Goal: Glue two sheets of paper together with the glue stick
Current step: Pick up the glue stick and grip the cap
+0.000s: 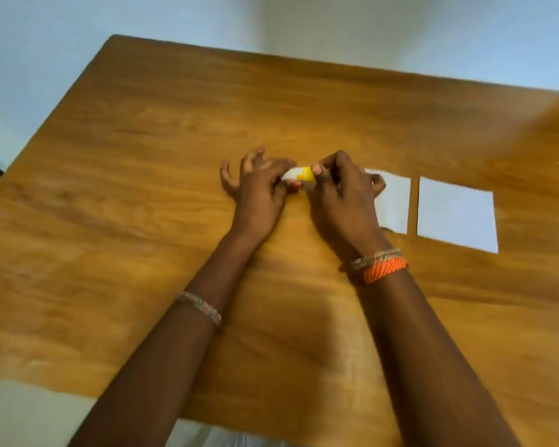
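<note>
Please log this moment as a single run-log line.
both hands hold glue stick | two sheets apart on table, right of hands | gluing not started

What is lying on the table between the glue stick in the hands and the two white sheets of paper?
Nothing visible. Both hands, left hand and right hand, hold the glue stick. The nearer sheet lies just right of the right hand, partly hidden under it; the farther sheet lies beside it, apart. Only bare table surrounds them.
</note>
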